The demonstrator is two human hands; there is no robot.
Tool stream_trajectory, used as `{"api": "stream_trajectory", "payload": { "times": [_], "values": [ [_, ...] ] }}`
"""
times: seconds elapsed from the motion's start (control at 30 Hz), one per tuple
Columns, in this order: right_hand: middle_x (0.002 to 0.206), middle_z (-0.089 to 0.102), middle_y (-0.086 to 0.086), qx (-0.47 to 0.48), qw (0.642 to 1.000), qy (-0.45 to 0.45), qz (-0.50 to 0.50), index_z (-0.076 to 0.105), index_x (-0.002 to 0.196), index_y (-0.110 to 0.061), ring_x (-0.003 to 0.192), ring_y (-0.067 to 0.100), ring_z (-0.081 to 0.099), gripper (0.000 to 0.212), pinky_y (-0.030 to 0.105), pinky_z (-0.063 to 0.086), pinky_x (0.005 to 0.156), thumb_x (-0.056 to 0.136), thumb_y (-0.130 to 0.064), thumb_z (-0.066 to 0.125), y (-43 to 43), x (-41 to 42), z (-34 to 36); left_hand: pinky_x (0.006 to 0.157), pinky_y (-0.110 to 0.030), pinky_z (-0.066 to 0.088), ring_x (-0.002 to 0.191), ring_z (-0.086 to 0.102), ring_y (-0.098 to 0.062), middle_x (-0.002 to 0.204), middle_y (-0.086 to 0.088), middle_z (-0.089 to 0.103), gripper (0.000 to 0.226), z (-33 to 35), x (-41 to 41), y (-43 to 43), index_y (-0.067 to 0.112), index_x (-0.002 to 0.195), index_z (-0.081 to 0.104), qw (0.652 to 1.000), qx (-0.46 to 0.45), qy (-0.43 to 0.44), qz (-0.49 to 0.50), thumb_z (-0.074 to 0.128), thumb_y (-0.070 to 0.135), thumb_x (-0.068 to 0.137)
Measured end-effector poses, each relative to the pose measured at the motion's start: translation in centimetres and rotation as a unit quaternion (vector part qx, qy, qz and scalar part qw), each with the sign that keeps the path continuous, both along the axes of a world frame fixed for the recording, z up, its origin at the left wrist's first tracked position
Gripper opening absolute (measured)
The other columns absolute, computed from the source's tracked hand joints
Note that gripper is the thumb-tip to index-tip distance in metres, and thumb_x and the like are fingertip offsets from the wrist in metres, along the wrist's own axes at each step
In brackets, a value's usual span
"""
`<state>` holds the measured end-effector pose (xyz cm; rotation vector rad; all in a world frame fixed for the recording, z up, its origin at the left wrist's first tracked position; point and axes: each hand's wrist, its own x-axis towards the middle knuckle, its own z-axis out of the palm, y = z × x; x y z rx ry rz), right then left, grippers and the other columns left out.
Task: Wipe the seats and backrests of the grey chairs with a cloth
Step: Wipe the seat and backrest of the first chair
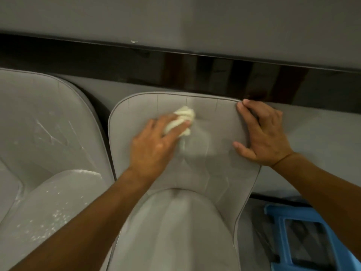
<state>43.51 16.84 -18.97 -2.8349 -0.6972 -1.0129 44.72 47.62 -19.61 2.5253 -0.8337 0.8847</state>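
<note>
Your left hand [154, 141] grips the bunched cream cloth [184, 119], pressing it against the upper backrest [207, 153] of the grey chair. Your right hand [262, 133] clasps that backrest's right edge, fingers curled behind, thumb in front. Beyond your left hand a second chair [48, 124] shows white smears; below your right hand stands a blue stool [277, 218]

The pale grey upholstered chair [205, 153] in the middle has darker grey piping and faint stitched lines. The crumpled cream-white cloth [184, 118] is plain. The second grey upholstered chair [39, 124] bears white streaks and specks. The bright blue plastic stool [273, 212] is unpatterned. A glossy black-brown band [214, 69] crosses the matte grey wall [195, 20].
</note>
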Motion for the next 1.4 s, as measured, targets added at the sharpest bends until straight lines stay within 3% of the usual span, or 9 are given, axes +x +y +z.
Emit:
{"api": "stream_trajectory", "payload": {
  "times": [0.23, 0.47, 0.57, 0.7, 0.83, 1.0, 1.17, 1.27, 1.4],
  "values": [
    [0.146, 0.032, 0.014, 0.010, 1.000, -0.003, 0.003, 0.036, 0.148, -0.005, 0.131, 0.034, 0.038, 0.082, 0.049, 0.035, 0.098, 0.088, -0.060, 0.043, 0.0, 0.1, -0.2, 0.084, -0.033, 0.050, 0.108, 0.059, -0.027, 0.133, -0.009, 0.057, 0.044, -0.4, -1.6, 5.7, 0.024, 0.139, 0.061, 0.974, -0.118, 0.070, 0.180, 0.065, 0.031, 0.096],
    [0.146, 0.031, 0.013, 0.010, 1.000, -0.006, 0.004, 0.034, 0.148, -0.006, 0.131, 0.034, 0.038, 0.084, 0.047, 0.034, 0.099, 0.087, -0.063, 0.042, 0.0, 0.2, -0.3, 0.074, -0.040, 0.056, 0.089, 0.062, -0.021, 0.115, -0.007, 0.063, 0.036, -1.9, -1.1, -2.5, 0.021, 0.130, 0.070, 0.973, -0.208, 0.081, 0.063, 0.073, 0.019, 0.094],
    [0.147, 0.031, 0.012, 0.008, 1.000, -0.003, 0.006, 0.034, 0.148, -0.006, 0.132, 0.033, 0.038, 0.088, 0.046, 0.034, 0.099, 0.085, -0.067, 0.042, -0.2, 0.2, -0.4, 0.078, -0.040, 0.057, 0.095, 0.065, -0.021, 0.114, -0.007, 0.064, 0.035, -2.2, -1.7, -5.7, 0.015, 0.130, 0.069, 0.953, -0.282, 0.100, 0.048, 0.072, 0.017, 0.095],
    [0.148, 0.031, 0.012, 0.012, 1.000, -0.016, 0.014, 0.036, 0.148, -0.006, 0.131, 0.031, 0.041, 0.089, 0.046, 0.037, 0.096, 0.083, -0.067, 0.044, -0.2, 0.4, -0.6, 0.089, -0.037, 0.056, 0.108, 0.066, -0.023, 0.123, -0.007, 0.066, 0.034, -0.7, -1.8, -9.4, 0.017, 0.128, 0.071, 0.972, -0.187, 0.085, -0.113, 0.071, 0.014, 0.094],
    [0.147, 0.034, 0.011, 0.025, 0.999, -0.030, 0.024, 0.038, 0.145, -0.006, 0.131, 0.029, 0.043, 0.085, 0.044, 0.038, 0.094, 0.082, -0.061, 0.049, -0.2, 0.5, -0.9, 0.072, -0.035, 0.056, 0.104, 0.064, -0.024, 0.123, -0.003, 0.068, 0.034, 0.3, -1.0, -11.3, 0.023, 0.127, 0.072, 0.985, -0.091, 0.045, -0.141, 0.073, 0.021, 0.093],
    [0.147, 0.034, 0.011, 0.020, 1.000, -0.019, 0.009, 0.038, 0.146, -0.006, 0.132, 0.029, 0.042, 0.084, 0.043, 0.038, 0.093, 0.082, -0.059, 0.053, 0.0, 0.2, -0.5, 0.059, -0.037, 0.055, 0.093, 0.063, -0.024, 0.116, -0.001, 0.068, 0.034, 1.0, -1.3, -10.3, 0.028, 0.130, 0.068, 0.997, -0.002, -0.027, -0.074, 0.069, 0.022, 0.096],
    [0.146, 0.033, 0.012, 0.006, 1.000, -0.007, -0.003, 0.036, 0.147, -0.007, 0.130, 0.031, 0.041, 0.086, 0.044, 0.037, 0.094, 0.081, -0.058, 0.054, -0.1, 0.0, -0.2, 0.076, -0.036, 0.054, 0.095, 0.063, -0.023, 0.116, -0.002, 0.064, 0.036, 1.2, -1.8, -3.5, 0.042, 0.126, 0.056, 0.976, -0.175, 0.062, 0.111, 0.071, 0.030, 0.095],
    [0.146, 0.033, 0.013, 0.007, 1.000, -0.004, -0.004, 0.036, 0.146, -0.006, 0.130, 0.032, 0.040, 0.085, 0.045, 0.037, 0.095, 0.081, -0.058, 0.053, -0.1, 0.1, -0.2, 0.087, -0.017, 0.043, 0.106, 0.054, -0.005, 0.128, 0.006, 0.052, 0.040, 0.0, -1.7, 2.8, 0.031, 0.137, 0.062, 0.950, -0.205, 0.101, 0.214, 0.060, 0.041, 0.098],
    [0.146, 0.033, 0.013, 0.008, 1.000, -0.010, -0.007, 0.036, 0.147, -0.006, 0.131, 0.032, 0.039, 0.084, 0.045, 0.037, 0.096, 0.081, -0.057, 0.053, -0.1, 0.1, -0.3, 0.085, 0.002, 0.034, 0.102, 0.041, 0.021, 0.116, 0.033, 0.042, 0.046, -1.7, -2.5, 5.1, 0.017, 0.135, 0.062, 0.923, -0.265, 0.151, 0.233, 0.065, 0.042, 0.097]
  ]
}}
